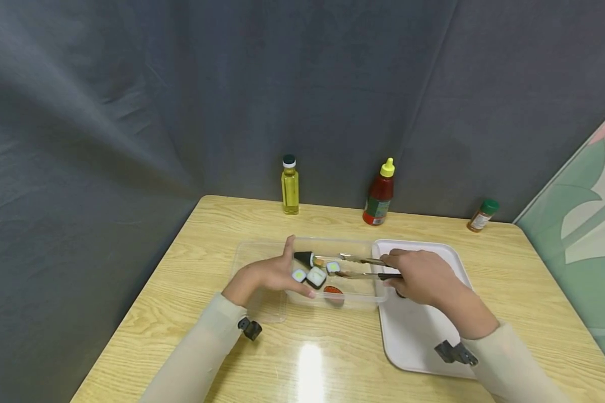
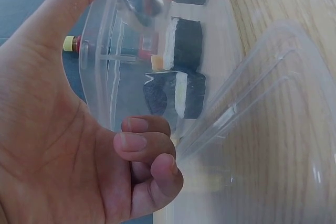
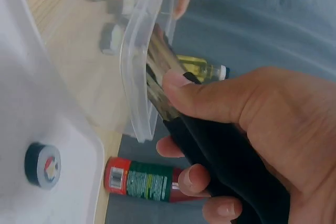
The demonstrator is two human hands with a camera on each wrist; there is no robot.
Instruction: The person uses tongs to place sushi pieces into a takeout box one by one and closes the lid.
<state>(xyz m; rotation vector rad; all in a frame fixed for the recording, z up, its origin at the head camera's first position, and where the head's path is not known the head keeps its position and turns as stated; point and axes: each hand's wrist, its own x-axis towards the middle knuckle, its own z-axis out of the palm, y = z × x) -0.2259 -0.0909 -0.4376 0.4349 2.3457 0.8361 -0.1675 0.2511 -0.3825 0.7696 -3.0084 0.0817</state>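
My left hand (image 1: 274, 274) spans the left end of a clear plastic container (image 1: 355, 302), thumb on the near rim and a finger at the far rim. Tongs (image 3: 210, 145) with black handles are held in my right hand (image 1: 420, 277), their metal arms reaching into the container. By their tips lies a small sushi roll (image 1: 333, 267); whether they touch it cannot be told. Two more white-topped rolls, a dark cone-shaped hand roll (image 1: 303, 258) and a roe-topped sushi (image 1: 333, 290) lie inside. Another sushi roll (image 3: 43, 165) is on the white tray (image 1: 418, 347), mostly hidden by my right hand in the head view.
A clear lid (image 1: 272, 316) lies left of the container, partly beneath my left hand. Along the table's back edge stand an oil bottle (image 1: 290, 190), a red sauce bottle (image 1: 379, 196) with a yellow cap, and a green-capped spice jar (image 1: 483, 216). Behind them hangs a dark curtain (image 1: 333, 101).
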